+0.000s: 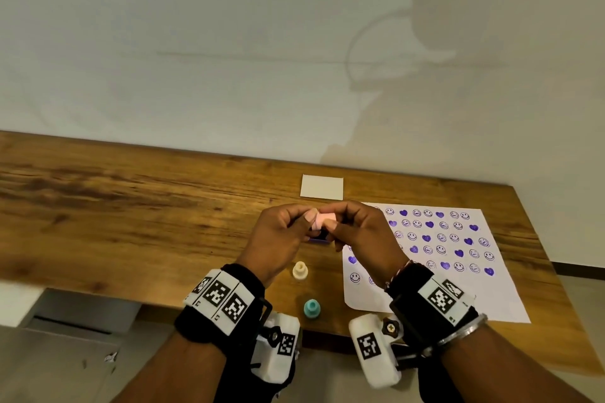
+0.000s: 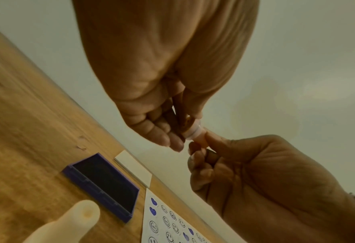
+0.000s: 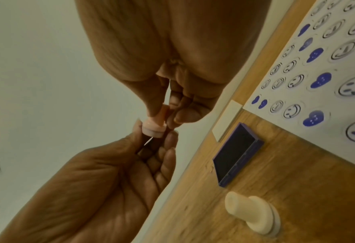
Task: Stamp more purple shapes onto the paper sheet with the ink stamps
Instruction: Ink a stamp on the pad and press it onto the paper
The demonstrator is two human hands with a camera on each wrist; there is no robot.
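A small pink stamp (image 1: 324, 217) is held in the air above the table between both hands. My left hand (image 1: 310, 223) pinches its wide round base (image 3: 152, 129). My right hand (image 1: 331, 223) pinches its narrow handle (image 3: 164, 111) between thumb and fingers. Directly under the hands lies the open purple ink pad (image 2: 106, 185), mostly hidden in the head view. The white paper sheet (image 1: 442, 291) lies to the right, covered with several purple hearts and smiley faces; my right hand hides part of its left side.
A cream stamp (image 1: 300, 270) stands on the wooden table (image 1: 131, 206) just near of the ink pad. A teal stamp (image 1: 311, 308) stands closer to the front edge. A small white card (image 1: 321, 186) lies behind the hands, near the wall.
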